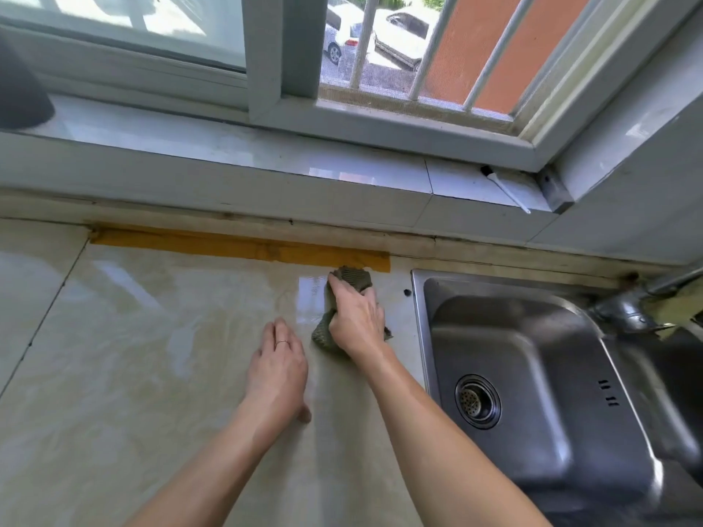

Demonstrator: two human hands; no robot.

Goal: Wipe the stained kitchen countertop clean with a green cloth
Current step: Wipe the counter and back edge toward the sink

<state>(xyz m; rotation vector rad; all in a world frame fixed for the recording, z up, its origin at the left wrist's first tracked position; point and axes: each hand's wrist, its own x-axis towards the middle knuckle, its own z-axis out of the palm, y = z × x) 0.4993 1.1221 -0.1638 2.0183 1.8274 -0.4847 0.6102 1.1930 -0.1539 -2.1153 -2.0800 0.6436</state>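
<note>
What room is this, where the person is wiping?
Most likely a home kitchen: a steel sink with a tap is set into a tiled countertop, under a window. The right hand presses a green cloth there.

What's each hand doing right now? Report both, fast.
Left hand: open, flat on the countertop, holding nothing.
Right hand: closed on the green cloth, pressing it down.

We see a glossy beige marble-patterned countertop [133,355] with a seam line at its left. Along its far edge lies a strip of yellow-brown tape [236,247]. A steel sink [540,374] is set into its right side. Our left hand [277,368] rests flat on it; our right hand [357,317] presses a green cloth [352,277] against it near the tape's right end.
</note>
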